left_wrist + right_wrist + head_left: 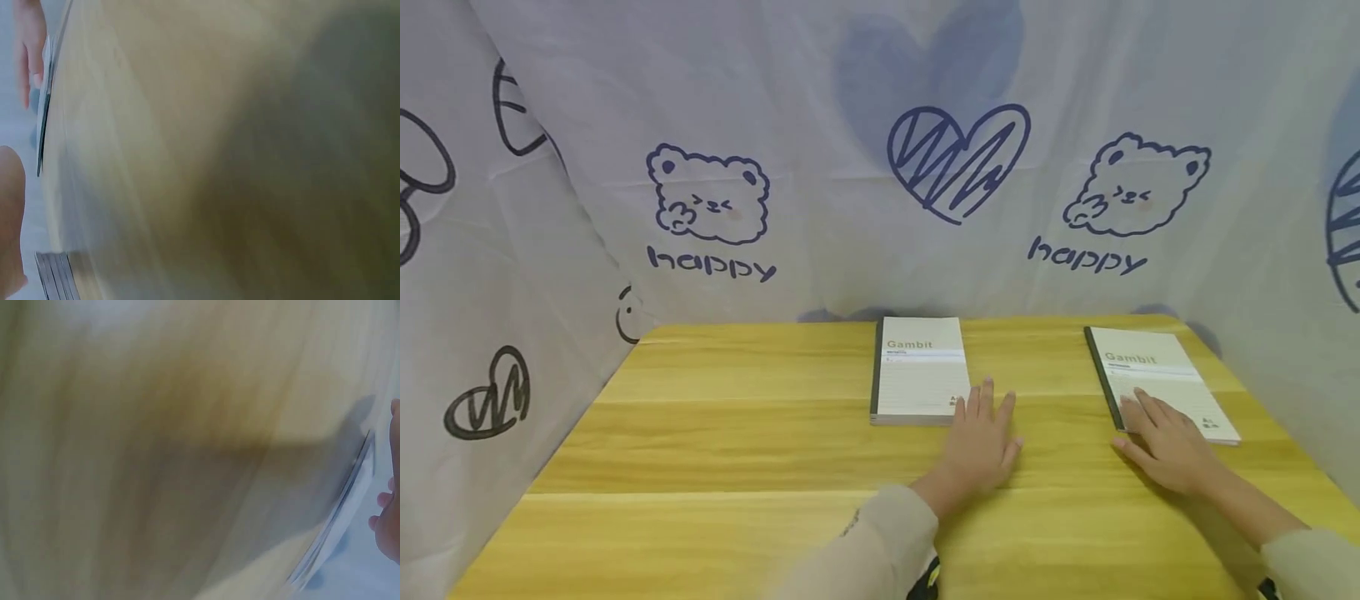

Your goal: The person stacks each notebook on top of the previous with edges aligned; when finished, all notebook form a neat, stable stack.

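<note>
A stack of several notebooks (917, 375) with white "Gambit" covers and dark spines lies at the back middle of the table; its layered edge (57, 276) shows in the left wrist view. My left hand (976, 446), fingers straight and spread, reaches to the stack's front right corner and overlaps it in the head view. To the right lies a thinner "Gambit" notebook pile (1176, 367), turned at an angle. Over its front left part is my right hand (1172, 446), fingers extended and the thumb out to the left. The right wrist view catches this hand beside the pile's edge (334, 528).
The yellow wood-grain table (700, 450) runs up to a white curtain (827, 250) printed with bears, hearts and "happy". More curtain (467, 300) hangs along the left side. Beige sleeves (880, 542) cover both forearms.
</note>
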`<state>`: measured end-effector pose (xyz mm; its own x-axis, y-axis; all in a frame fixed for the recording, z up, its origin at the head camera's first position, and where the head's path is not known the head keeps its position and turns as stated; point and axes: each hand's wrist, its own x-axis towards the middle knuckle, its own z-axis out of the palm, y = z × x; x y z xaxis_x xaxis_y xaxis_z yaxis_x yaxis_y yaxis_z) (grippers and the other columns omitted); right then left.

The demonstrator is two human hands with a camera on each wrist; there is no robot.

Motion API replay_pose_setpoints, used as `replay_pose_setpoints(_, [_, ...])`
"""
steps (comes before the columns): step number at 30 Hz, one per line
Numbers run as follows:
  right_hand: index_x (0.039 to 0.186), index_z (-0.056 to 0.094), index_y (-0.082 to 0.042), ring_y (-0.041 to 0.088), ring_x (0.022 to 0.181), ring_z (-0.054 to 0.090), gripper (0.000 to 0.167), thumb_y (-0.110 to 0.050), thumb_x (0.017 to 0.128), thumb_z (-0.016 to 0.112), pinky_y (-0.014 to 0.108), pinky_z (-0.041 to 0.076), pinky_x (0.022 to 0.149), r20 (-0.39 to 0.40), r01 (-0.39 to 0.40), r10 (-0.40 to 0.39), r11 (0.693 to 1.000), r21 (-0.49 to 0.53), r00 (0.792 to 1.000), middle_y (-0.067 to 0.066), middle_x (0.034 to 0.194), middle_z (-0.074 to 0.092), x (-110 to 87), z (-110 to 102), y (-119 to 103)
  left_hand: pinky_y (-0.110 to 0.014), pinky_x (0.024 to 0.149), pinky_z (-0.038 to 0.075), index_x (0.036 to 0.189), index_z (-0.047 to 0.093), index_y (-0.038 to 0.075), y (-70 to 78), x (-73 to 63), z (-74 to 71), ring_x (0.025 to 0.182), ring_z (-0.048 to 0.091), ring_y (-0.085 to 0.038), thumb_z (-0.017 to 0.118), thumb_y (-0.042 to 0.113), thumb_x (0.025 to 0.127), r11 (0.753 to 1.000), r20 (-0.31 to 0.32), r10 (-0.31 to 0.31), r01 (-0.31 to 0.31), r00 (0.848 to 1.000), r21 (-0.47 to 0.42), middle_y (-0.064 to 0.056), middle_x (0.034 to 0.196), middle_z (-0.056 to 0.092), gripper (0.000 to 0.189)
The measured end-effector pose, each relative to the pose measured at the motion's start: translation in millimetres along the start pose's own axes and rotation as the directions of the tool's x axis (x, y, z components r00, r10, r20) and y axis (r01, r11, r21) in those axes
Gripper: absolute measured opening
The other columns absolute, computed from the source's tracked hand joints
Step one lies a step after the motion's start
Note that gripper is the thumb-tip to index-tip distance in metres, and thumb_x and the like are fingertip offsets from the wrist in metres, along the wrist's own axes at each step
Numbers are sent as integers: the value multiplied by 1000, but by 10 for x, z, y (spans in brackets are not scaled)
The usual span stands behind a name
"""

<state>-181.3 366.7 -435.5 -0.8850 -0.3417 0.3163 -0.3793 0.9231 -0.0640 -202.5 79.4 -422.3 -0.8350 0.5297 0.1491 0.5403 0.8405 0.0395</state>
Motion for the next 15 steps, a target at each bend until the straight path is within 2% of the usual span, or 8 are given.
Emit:
replay_pose_setpoints(4, [135,36,13,57,119,32,63,-36,96,47,70,27,92,114,-115,111,993,31,987,39,137,31,-164,3,197,-44,112,27,147,23,18,133,7,76,140,24,-29,28,48,97,1000,22,3,-2,1000,-28,-15,153,18,59])
replay_pose_setpoints(9, [138,21,17,61,126,15,71,-40,98,37,72,13,97,266,-238,213,969,64,940,42,140,19,-294,-28,391,-42,112,28,147,23,23,282,51,156,140,25,-24,25,53,96,999,52,0,-3,999,54,-11,154,19,60])
replay_pose_setpoints(11, [138,18,18,62,127,12,73,-40,99,35,73,12,96,285,-250,223,966,60,932,43,139,16,-328,-29,449,-42,111,28,148,22,24,339,65,179,140,25,-23,24,54,96,996,62,3,-8,998,85,-10,155,18,60])
replay_pose_setpoints(15, [137,16,21,63,126,11,73,-39,99,34,72,15,95,281,-244,223,969,44,933,46,137,17,-364,-11,527,-39,112,27,148,19,29,450,83,201,142,21,-21,20,58,95,989,96,17,-31,995,145,-7,156,15,60])
